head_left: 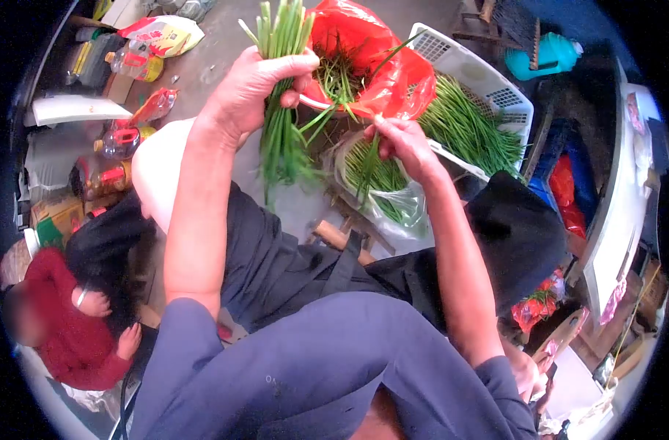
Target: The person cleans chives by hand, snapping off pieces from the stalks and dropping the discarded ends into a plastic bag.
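My left hand (257, 84) is wrapped round a bunch of long green stalks (283, 139), pale ends up and leafy ends hanging down. My right hand (400, 143) pinches a few thin green leaves (372, 158) beside the rim of a red plastic bag (407, 81). Inside that bag lie loose green and brownish scraps (338, 73). Below my right hand, a clear plastic bag (407, 216) holds more green stalks (376, 169). A white basket (521, 110) at the right contains a large pile of green stalks (470, 125).
A person in a red sweater (74, 323) sits at the lower left. Bottles (133, 62) and packets (166, 33) stand along the left. At the upper right is a teal container (550, 56). A wooden piece (342, 240) lies between my knees.
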Demonstrator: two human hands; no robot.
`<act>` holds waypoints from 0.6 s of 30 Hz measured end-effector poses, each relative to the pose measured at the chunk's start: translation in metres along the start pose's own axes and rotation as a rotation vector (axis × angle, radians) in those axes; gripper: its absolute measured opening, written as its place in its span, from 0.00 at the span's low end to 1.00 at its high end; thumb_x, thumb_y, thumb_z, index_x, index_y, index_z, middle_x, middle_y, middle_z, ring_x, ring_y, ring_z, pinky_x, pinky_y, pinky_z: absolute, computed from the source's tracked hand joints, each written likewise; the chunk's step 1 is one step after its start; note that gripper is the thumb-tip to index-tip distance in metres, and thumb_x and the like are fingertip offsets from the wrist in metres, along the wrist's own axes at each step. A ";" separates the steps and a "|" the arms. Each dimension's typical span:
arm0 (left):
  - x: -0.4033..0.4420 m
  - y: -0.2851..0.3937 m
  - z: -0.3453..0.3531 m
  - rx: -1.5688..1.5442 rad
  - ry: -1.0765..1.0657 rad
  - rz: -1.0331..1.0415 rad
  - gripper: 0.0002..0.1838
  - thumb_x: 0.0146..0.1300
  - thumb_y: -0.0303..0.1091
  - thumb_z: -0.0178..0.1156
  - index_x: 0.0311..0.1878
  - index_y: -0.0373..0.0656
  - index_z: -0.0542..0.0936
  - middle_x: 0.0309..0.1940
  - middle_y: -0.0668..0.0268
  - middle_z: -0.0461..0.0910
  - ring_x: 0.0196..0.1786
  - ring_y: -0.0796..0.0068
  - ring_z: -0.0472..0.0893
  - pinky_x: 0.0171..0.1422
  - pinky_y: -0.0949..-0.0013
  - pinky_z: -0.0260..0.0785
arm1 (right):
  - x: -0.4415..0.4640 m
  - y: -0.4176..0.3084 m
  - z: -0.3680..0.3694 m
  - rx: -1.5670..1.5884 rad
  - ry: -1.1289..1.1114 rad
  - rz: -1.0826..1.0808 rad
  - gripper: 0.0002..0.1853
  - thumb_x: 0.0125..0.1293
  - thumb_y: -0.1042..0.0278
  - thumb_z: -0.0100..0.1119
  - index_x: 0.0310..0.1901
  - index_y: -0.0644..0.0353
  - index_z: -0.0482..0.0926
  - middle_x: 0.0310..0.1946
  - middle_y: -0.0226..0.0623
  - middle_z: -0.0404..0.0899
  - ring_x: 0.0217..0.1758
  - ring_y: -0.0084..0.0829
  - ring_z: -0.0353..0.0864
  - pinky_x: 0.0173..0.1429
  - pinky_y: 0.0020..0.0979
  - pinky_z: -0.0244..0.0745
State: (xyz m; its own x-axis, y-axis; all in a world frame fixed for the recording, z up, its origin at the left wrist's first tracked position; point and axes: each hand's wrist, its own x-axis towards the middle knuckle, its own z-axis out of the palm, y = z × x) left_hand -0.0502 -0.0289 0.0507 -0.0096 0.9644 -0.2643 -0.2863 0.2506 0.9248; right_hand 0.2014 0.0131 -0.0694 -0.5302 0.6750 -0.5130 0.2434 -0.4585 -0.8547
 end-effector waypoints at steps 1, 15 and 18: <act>0.000 0.000 -0.001 0.113 0.014 -0.005 0.08 0.59 0.35 0.63 0.35 0.42 0.77 0.21 0.73 0.74 0.19 0.83 0.69 0.25 0.78 0.61 | -0.004 -0.009 -0.004 0.033 0.003 -0.011 0.20 0.68 0.51 0.53 0.34 0.62 0.81 0.21 0.26 0.75 0.20 0.17 0.68 0.27 0.20 0.65; 0.011 -0.055 0.043 0.056 -0.225 -0.201 0.16 0.57 0.32 0.65 0.48 0.38 0.78 0.34 0.63 0.83 0.24 0.83 0.75 0.21 0.81 0.61 | -0.015 -0.049 0.008 0.464 -0.007 -0.211 0.19 0.71 0.53 0.48 0.34 0.62 0.79 0.25 0.32 0.78 0.22 0.18 0.66 0.28 0.21 0.60; 0.010 -0.056 0.050 0.001 -0.238 -0.243 0.19 0.57 0.31 0.65 0.52 0.38 0.77 0.37 0.62 0.84 0.25 0.84 0.75 0.21 0.80 0.61 | -0.009 -0.048 0.012 0.450 0.026 -0.216 0.20 0.72 0.53 0.47 0.36 0.62 0.79 0.24 0.32 0.79 0.21 0.18 0.66 0.27 0.21 0.61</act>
State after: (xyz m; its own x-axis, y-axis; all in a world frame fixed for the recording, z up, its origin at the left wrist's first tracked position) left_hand 0.0138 -0.0295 0.0101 0.2830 0.8689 -0.4061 -0.2516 0.4758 0.8428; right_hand 0.1854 0.0221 -0.0227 -0.5084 0.7935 -0.3345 -0.2474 -0.5066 -0.8259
